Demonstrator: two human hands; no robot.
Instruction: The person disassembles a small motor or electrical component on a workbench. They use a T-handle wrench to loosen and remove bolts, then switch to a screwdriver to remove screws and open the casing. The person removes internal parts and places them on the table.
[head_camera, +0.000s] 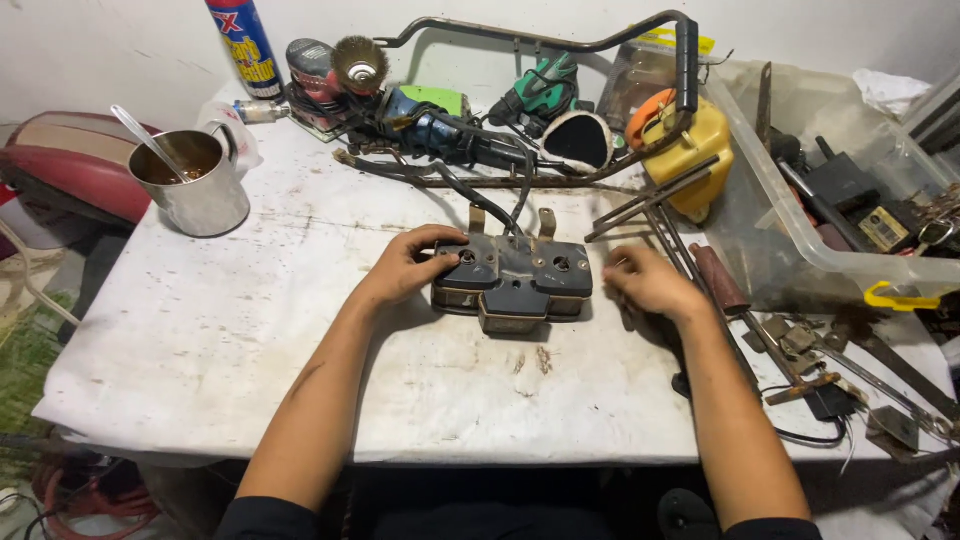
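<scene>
Worktop: we're at a stained white worktop (200, 330), tools piled along the back, clear bin on the right.
Part: a dark twin-dial housing (512, 282) sits mid-worktop, brackets toward the far side.
Long axis: runs left to right, back face up.
Left hand (408, 265): fingers curled over the housing's left end.
Right hand (648, 283): loosely curled just beside the right end, holding nothing we can see.
Tip: we'd steady both ends evenly so it doesn't rock.
</scene>
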